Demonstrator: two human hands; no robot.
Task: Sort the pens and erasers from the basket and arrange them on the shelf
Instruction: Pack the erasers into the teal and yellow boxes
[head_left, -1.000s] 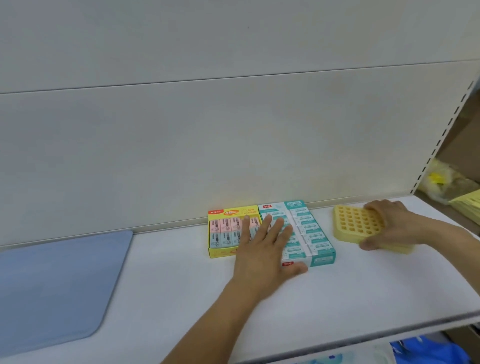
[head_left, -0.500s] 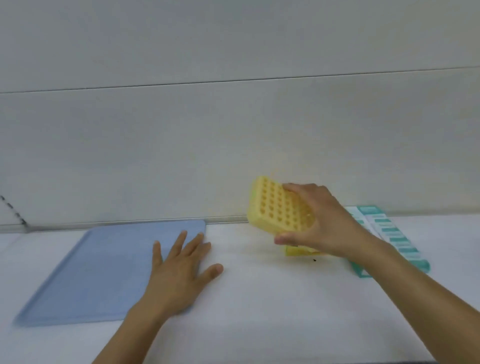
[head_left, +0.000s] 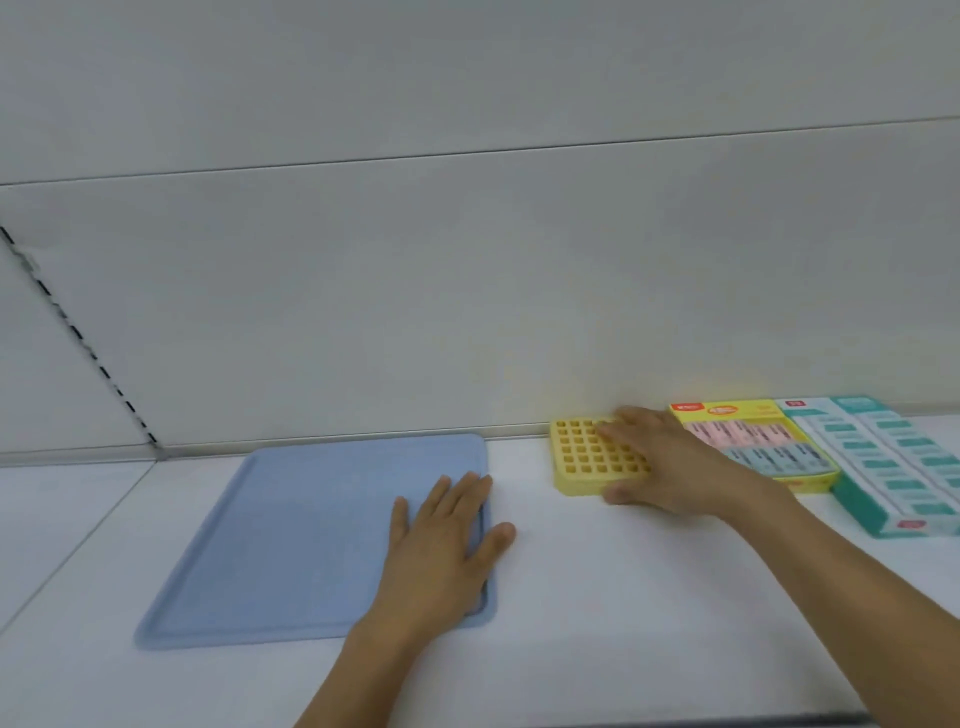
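Nearest to me, the left hand (head_left: 447, 540) lies flat, fingers straight and spread, on the right edge of the blue mat (head_left: 311, 540), holding nothing. I judge it could drag or skew the mat if it bears weight while sliding.

Further in, the right hand (head_left: 670, 462) covers the right part of the yellow grid (head_left: 587, 457), fingers across the top and thumb at the near edge; I cannot tell whether it grips or only presses. The grid sits flat on the shelf (head_left: 597, 597), close to the back wall and just left of the yellow box (head_left: 753, 441).

Risks as I judge them: a push to the right would knock the yellow box against the teal box (head_left: 893, 467) and break the row. A careless lift could tip the grid.

No pens and no basket are in view, so sorting is not finished.
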